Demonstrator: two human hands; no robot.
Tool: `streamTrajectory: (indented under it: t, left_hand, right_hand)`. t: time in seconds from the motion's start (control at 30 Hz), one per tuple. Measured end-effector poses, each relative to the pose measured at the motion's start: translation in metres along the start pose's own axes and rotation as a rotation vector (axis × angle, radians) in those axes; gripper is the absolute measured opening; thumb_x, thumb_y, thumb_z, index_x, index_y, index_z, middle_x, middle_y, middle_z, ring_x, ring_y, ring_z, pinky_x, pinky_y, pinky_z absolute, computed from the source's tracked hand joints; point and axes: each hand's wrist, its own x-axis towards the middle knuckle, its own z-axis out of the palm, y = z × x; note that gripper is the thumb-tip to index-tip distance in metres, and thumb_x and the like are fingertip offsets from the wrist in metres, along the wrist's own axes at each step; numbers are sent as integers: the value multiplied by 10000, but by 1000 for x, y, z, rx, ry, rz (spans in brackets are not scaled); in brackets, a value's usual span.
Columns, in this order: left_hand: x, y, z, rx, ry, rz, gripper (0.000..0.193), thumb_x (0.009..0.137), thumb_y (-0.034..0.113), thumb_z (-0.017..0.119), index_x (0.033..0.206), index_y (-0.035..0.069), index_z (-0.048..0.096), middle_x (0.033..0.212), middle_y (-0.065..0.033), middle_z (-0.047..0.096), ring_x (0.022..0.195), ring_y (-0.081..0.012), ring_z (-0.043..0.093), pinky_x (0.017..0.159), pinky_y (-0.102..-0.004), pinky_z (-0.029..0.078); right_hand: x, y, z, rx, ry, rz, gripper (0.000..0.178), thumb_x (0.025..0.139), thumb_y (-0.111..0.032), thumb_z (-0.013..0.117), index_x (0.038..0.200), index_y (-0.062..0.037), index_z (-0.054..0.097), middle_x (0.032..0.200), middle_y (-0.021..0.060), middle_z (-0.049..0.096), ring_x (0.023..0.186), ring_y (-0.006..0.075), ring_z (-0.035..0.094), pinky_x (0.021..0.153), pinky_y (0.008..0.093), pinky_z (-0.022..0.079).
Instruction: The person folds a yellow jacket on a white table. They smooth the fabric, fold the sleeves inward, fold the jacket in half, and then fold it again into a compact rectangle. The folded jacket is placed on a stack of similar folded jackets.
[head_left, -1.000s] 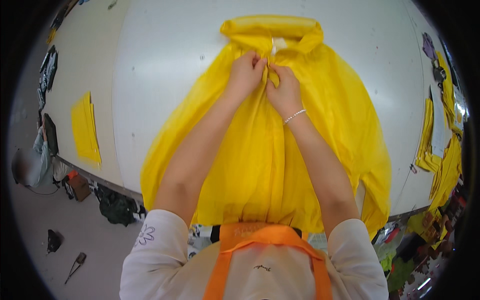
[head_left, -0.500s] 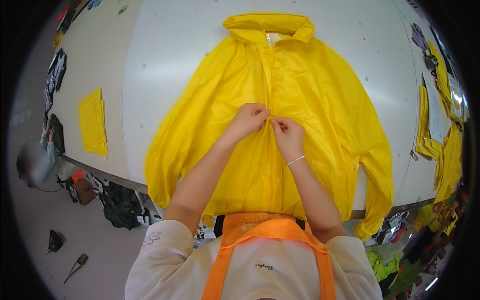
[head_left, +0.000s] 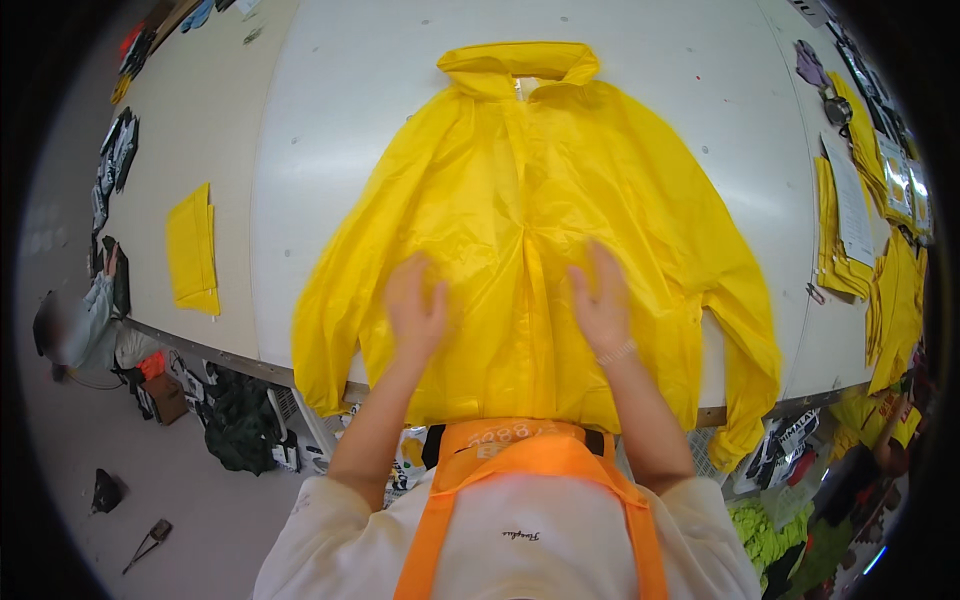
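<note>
A yellow rain jacket [head_left: 480, 190] lies spread out on the light table, its collar at the far side and its hem near my body. Its front placket runs down the middle, and both sleeves hang toward the near edge. My left hand [head_left: 415, 305] is over the left front panel, fingers apart and blurred by motion. Over the right front panel is my right hand [head_left: 600, 300], also blurred, its fingers spread and a bracelet at the wrist. Neither hand holds anything. Whether the palms touch the fabric I cannot tell.
A folded yellow piece [head_left: 192, 250] lies on the left part of the table [head_left: 330, 120]. More folded yellow garments [head_left: 840, 230] with a paper sheet are at the right. Dark packages [head_left: 115, 155] line the far left edge, where another person [head_left: 80, 320] works.
Both hands have let go of the jacket's front placket, where they were pinching together. They have moved apart, left and right, and their fingers have spread.
</note>
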Motion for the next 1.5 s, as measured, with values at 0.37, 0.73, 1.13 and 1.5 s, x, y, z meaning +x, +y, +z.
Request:
streamTrajectory:
  t: [0.37,0.73,1.13,1.5]
  left_hand:
    - [-36,-83,-43,318,-93,-182,547,879,315,533,1331,39,396,1377,-194,381,1280,-374,324,1039,-487,244]
    - [97,-167,5,430,-96,-318,712,876,582,405,1400,106,325,1442,-156,313,1335,-338,255,1076,-499,165]
    - [76,44,48,-52,-467,-302,434,806,461,592,874,36,637,743,-130,657,748,-292,639,664,-385,497]
    - [93,44,100,-839,-760,-443,245,898,191,490,733,20,547,598,-76,590,473,-122,539,454,-245,433]
  right_hand:
    - [-19,133,-123,-272,93,565,681,898,-475,469,1266,95,404,1329,274,394,1222,401,372,1021,424,306]
    - [149,258,-113,-874,340,412,885,821,-687,380,1401,-33,243,1455,231,212,1354,375,155,1098,499,83]
    - [22,51,-11,82,-200,75,351,838,-239,642,1071,17,583,979,118,608,860,215,581,761,322,477]
    - [19,27,79,203,135,6,151,804,-79,641,893,42,631,769,100,633,631,151,580,598,264,473]
